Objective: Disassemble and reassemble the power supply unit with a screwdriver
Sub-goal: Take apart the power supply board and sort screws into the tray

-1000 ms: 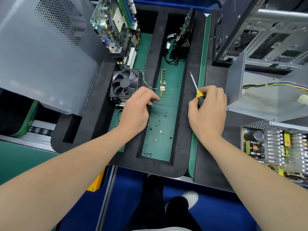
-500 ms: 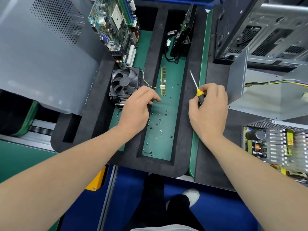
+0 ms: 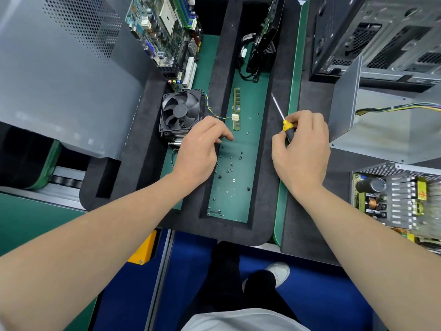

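The green channel between the foam walls lies open down its middle, though loose screws dot its floor by the left hand, a memory stick lies further up and a drive with cables blocks the far end. Leftward, the fan and the upright motherboard crowd the next slot, with a big grey panel beyond. Rightward, the upright cover stands just beside the right hand and its screwdriver, the case behind it, the open power supply nearer.

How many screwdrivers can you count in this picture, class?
1. The screwdriver is gripped in the right hand, its shaft pointing away from the person and slightly left. More could lie hidden from this view.
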`<state>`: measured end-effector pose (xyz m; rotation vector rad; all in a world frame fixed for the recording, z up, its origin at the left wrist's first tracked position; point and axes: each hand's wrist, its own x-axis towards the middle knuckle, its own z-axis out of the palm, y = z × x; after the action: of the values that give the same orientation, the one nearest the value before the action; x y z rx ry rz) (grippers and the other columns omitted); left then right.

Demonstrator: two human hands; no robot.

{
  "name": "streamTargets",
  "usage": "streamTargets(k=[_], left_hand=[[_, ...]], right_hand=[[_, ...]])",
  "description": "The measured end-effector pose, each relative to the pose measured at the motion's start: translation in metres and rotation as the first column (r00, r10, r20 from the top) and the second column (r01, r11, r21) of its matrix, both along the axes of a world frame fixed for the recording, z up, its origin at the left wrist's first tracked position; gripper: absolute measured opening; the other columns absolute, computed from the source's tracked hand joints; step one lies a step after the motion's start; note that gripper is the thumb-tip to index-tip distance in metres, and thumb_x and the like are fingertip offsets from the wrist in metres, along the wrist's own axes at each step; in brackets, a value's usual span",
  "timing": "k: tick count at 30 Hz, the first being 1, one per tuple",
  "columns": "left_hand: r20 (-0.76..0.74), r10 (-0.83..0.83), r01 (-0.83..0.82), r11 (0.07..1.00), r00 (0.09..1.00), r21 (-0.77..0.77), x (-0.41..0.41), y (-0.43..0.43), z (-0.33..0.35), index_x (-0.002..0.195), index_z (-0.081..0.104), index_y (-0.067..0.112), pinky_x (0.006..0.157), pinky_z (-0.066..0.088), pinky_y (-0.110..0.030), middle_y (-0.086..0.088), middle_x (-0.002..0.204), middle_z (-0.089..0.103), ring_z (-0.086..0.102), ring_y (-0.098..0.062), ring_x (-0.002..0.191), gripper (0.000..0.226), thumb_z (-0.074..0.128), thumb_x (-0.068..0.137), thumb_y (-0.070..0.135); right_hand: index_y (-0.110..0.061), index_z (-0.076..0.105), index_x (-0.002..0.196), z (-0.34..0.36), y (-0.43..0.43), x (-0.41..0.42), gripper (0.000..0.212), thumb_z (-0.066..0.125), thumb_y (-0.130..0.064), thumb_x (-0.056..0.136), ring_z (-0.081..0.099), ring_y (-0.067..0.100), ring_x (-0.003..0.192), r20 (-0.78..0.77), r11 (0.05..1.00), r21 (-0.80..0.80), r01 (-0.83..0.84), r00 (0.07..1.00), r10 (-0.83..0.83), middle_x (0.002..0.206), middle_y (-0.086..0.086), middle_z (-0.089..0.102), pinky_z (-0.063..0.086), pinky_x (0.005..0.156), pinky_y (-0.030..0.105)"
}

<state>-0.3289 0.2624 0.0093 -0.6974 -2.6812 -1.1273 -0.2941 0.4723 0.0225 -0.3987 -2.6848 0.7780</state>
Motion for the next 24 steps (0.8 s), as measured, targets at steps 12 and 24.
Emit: streamTargets(k=[12, 24], left_hand=[[0.485, -0.555, 0.629, 0.092, 0.676, -0.772, -0.008, 0.016, 0.03, 0.084, 0.067, 0.032, 0.085, 0.048, -0.033, 0.008, 0.084, 0.069, 0.068, -0.022, 0.086, 0.011, 0.056, 0.082, 0.034], [0.505, -0.293, 0.482, -0.152, 0.812, -0.863, 0.043, 0.046, 0.005, 0.105, 0.066, 0.028, 0.097, 0.037, -0.035, 0.002, 0.117, 0.07, 0.063, -0.024, 0.112, 0.022, 0.059, 0.092, 0.011]], right_hand=[[-0.014, 0.056, 0.106, 0.002, 0.0, -0.001, 0.02, 0.057, -0.016, 0.087, 0.051, 0.026, 0.095, 0.023, 0.999, 0.031, -0.02, 1.0, 0.019, 0.104, 0.004, 0.054, 0.045, 0.079, 0.041], [-0.012, 0.057, 0.104, 0.002, 0.002, -0.001, 0.018, 0.057, -0.017, 0.087, 0.051, 0.03, 0.092, 0.03, 0.999, 0.041, -0.032, 0.999, 0.031, 0.104, 0.007, 0.056, 0.041, 0.079, 0.04]])
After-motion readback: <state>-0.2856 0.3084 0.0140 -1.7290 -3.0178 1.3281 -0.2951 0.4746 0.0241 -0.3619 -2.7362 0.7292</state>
